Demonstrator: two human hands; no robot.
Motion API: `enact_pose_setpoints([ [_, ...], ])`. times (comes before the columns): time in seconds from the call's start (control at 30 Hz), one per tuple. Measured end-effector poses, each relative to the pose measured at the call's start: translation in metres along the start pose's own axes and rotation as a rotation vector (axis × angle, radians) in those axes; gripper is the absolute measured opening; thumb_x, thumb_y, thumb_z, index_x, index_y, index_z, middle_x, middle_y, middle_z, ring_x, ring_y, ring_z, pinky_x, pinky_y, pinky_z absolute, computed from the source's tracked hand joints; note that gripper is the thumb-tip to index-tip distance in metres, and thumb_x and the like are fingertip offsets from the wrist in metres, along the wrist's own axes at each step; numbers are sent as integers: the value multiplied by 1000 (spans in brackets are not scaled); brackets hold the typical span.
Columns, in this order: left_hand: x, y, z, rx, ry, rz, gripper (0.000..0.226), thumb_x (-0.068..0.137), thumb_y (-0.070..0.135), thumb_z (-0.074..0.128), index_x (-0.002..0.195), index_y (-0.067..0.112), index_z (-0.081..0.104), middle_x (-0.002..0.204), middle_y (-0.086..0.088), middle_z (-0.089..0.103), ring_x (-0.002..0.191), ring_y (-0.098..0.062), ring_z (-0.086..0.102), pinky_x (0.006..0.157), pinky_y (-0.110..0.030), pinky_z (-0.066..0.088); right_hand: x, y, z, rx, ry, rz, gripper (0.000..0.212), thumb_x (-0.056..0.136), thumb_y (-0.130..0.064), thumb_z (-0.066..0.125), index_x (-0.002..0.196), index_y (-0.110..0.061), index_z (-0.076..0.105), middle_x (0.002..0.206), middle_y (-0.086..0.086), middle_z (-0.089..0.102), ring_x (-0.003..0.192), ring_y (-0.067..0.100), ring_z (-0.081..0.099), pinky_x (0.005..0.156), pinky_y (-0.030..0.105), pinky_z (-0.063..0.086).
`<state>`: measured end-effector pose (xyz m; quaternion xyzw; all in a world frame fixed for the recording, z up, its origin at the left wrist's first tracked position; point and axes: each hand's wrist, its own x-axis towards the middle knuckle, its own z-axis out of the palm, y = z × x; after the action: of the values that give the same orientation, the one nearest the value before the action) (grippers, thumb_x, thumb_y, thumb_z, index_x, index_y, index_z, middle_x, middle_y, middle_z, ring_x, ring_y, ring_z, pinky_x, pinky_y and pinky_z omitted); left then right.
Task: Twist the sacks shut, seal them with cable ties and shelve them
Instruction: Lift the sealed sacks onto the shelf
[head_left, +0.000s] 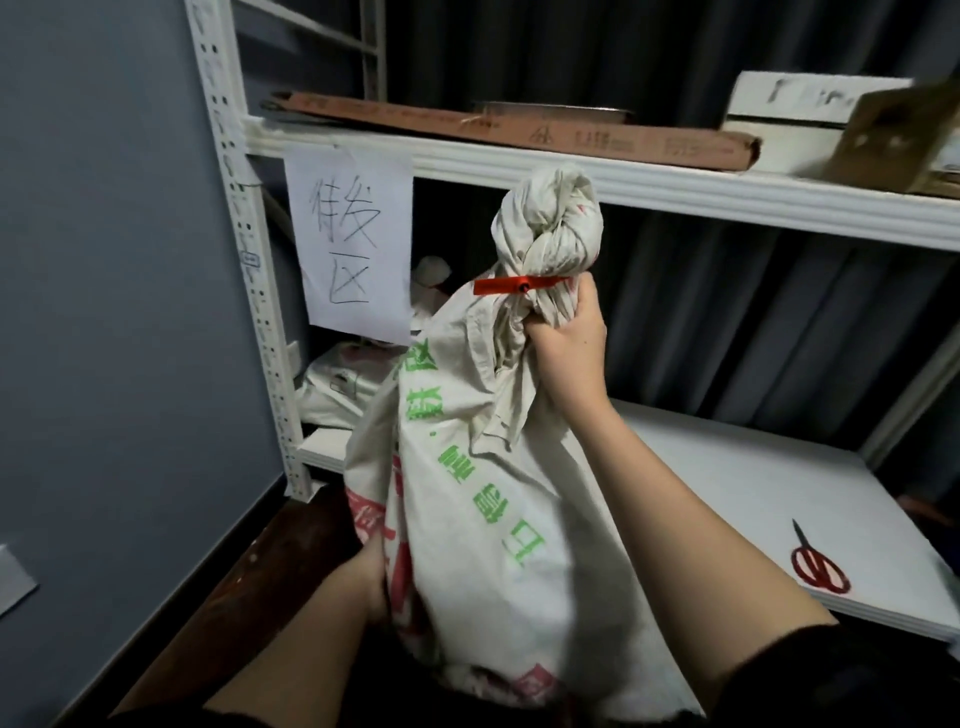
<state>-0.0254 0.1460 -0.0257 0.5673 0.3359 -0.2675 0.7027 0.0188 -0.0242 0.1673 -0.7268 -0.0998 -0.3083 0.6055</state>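
A full off-white cloth sack (483, 519) with green and red print hangs in the air in front of a white metal shelf unit (727, 467). Its neck is twisted into a knob and bound by a red cable tie (519, 285). My right hand (569, 343) grips the twisted neck just below the tie. My left hand (371, 577) holds the sack's lower left side, its fingers hidden behind the cloth. Other white sacks (343, 384) lie at the left end of the middle shelf.
Red-handled scissors (818, 566) lie on the middle shelf at the right. A handwritten paper sign (353, 244) hangs from the upper shelf (623, 182), which carries flat cardboard (519, 130) and boxes. A grey wall stands at left, dark curtains behind.
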Motion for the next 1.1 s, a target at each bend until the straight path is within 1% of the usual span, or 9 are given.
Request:
enact_pose_setpoints([
  [0.1,16,25,28,-19,-182,-100,98,47,80,71,108,4,65,129,-20,57,124,-38,48,108,-50,33,24,6,-19,-44,-9,-44,38,69,-17,58,105,-9,53,91,0,66,84,8,60,78,30,48],
  [0.17,13,40,61,-45,-247,-31,83,58,85,54,95,12,69,111,-12,66,111,-31,55,101,-45,39,37,12,-29,-67,-12,-60,43,67,-18,56,109,-8,53,91,-3,65,84,6,60,79,29,48],
  [0.3,20,55,120,-163,-397,104,101,49,92,54,125,25,61,136,-10,56,130,-32,46,113,-51,29,58,26,-48,-91,0,-76,44,65,-19,55,109,-10,53,89,-14,61,82,-2,58,77,19,45],
  [0.47,25,72,176,-167,-478,31,83,71,84,45,111,14,69,108,-14,70,108,-33,59,99,-45,43,78,52,-73,-140,52,-73,41,69,-3,54,105,-24,50,87,-18,60,78,-14,55,70,6,41],
  [0.67,64,68,235,-283,-443,23,81,83,75,38,143,21,42,149,-5,41,138,-28,37,113,-41,30,99,116,-111,-192,35,4,51,68,-2,53,116,-18,51,89,-18,60,82,-14,56,73,5,41],
  [0.8,100,53,265,-484,-514,13,74,87,70,38,139,19,48,144,-8,47,133,-28,43,109,-37,34,115,165,-131,-250,-24,112,49,74,4,54,117,-17,47,94,-15,59,85,3,60,69,6,44],
  [0.93,138,54,298,-556,-499,85,65,89,61,42,134,16,55,131,-11,60,122,-30,54,109,-46,38,134,208,-138,-260,-24,301,41,80,-7,54,111,-22,30,94,-4,51,87,14,56,71,18,48],
  [1.0,142,61,315,-554,-477,122,57,92,53,42,132,15,57,129,-12,61,122,-30,55,106,-44,41,144,228,-135,-291,-1,376,41,74,-28,56,104,-32,27,95,0,53,94,25,58,84,38,49],
  [1.1,157,70,329,-476,-505,99,52,92,49,45,127,13,61,125,-12,64,119,-28,57,102,-40,44,156,251,-126,-698,90,338,39,82,-33,56,117,-24,41,121,6,50,114,29,49,101,45,35],
])
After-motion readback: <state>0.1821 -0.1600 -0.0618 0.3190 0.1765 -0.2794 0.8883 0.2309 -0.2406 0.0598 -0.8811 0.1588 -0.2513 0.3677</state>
